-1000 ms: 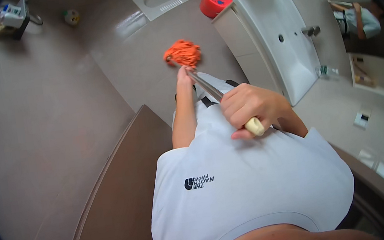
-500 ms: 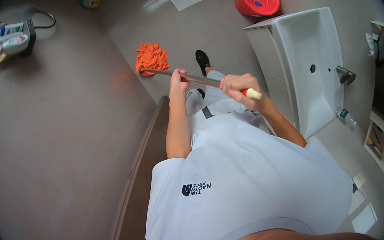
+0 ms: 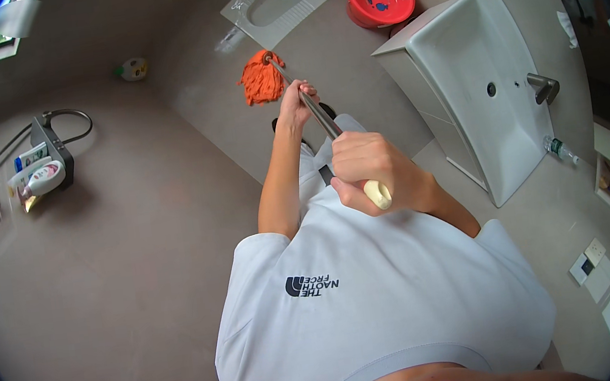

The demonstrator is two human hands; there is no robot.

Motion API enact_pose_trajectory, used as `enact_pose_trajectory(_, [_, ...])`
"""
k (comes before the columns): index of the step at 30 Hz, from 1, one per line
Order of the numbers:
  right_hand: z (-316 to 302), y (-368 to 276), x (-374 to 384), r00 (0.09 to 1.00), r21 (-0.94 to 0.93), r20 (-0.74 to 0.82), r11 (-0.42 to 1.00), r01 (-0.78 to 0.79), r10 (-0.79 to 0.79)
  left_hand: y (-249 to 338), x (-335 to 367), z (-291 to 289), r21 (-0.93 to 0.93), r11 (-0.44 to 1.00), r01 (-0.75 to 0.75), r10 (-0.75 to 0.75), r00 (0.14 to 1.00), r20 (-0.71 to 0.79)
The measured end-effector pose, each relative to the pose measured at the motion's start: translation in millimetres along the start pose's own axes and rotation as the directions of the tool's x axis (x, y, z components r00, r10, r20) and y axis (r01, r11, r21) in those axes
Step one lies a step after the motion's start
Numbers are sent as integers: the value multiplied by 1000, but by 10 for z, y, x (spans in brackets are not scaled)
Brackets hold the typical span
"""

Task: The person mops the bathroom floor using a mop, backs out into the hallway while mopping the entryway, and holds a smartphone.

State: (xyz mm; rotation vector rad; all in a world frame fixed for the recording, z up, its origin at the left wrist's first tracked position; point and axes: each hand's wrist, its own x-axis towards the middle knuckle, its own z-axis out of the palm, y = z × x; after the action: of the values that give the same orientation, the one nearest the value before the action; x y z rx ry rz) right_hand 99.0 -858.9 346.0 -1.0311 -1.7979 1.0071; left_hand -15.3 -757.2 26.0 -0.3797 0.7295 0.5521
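Observation:
A mop (image 3: 262, 81) with an orange strand head rests on the grey floor, its metal pole slanting up toward my chest. My left hand (image 3: 297, 102) is closed round the middle of the pole. Higher up, my right hand (image 3: 372, 169) wraps the top end, and the cream end cap sticks out below its fist. Ahead of the mop head lies a white squat toilet (image 3: 254, 23) set into the floor. My feet are mostly hidden behind the left hand and the pole.
To the right stands a white washbasin (image 3: 459, 80) on a cabinet, with a plastic bottle (image 3: 560, 150) by its rim. Beyond it sits a red bucket (image 3: 379, 0). On the left wall a shelf (image 3: 52, 149) carries several bottles. Another bottle (image 3: 132, 69) is farther along that wall.
The mop head has swung from the left wall rightward, nearer the squat toilet. My right hand has come closer to my chest, and the pole now stands steeper. The view has turned too.

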Motion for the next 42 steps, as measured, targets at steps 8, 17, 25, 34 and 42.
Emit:
enact_pose_trajectory(8, [-82,191,175,507,169,-847,985,-28,159,-106,405,630,24,985,-171,173,978,-119])
enact_pose_trajectory(17, [722,1167,651,630,464,-676,885,-39,382,651,392,-727,20,969,-248,245,937,-249])
enact_pose_trajectory(25, [1396,1477,870,707,534,-548,838,-114,446,1316,55,-1311,39,861,-507,491,809,-323])
enact_pose_trajectory(34, [1679,1227,1969,991,567,-15,817,-101,133,2143,-565,-1288,-179,771,-611,539,776,-329])
enact_pose_trajectory(42, [810,1096,3016,936,409,339,910,-60,-91,2558,-729,-462,-261,803,-535,510,845,-163])
